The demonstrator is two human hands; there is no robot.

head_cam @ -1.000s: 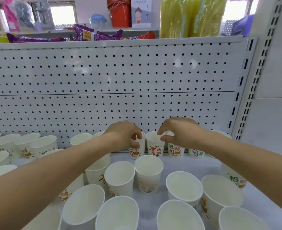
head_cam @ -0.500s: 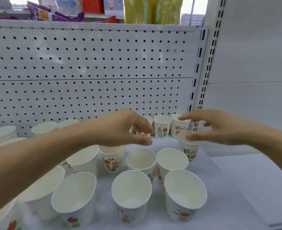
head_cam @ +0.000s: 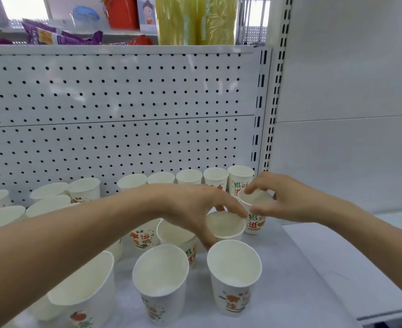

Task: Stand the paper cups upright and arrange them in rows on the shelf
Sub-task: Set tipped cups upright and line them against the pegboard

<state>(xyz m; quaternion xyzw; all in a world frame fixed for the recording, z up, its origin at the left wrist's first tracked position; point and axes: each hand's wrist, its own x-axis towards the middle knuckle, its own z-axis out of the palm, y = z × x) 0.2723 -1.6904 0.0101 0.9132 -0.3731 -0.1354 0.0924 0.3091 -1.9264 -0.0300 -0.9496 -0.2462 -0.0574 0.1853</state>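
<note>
Several white paper cups with red and green print stand upright on the white shelf [head_cam: 292, 278]. A back row [head_cam: 215, 177] lines the pegboard. My left hand [head_cam: 195, 209] reaches across and grips the rim of a second-row cup [head_cam: 226, 227] between thumb and fingers. Just to its right, my right hand [head_cam: 289, 200] pinches the rim of the neighbouring cup [head_cam: 254, 224], which stands near the shelf's right end. Closer to me stand two cups [head_cam: 161, 271] [head_cam: 234, 266], and a larger-looking one [head_cam: 84, 287] sits by my left forearm.
A white pegboard panel [head_cam: 124, 102] backs the shelf, and a slotted upright post [head_cam: 265, 114] bounds it on the right. More cups [head_cam: 48, 204] crowd the left side. Snack packets and yellow bottles [head_cam: 195, 20] sit on the shelf above. The shelf's front edge [head_cam: 389, 313] runs at lower right.
Both hands have left the back row and come to two second-row cups at the right end. The view has swung right.
</note>
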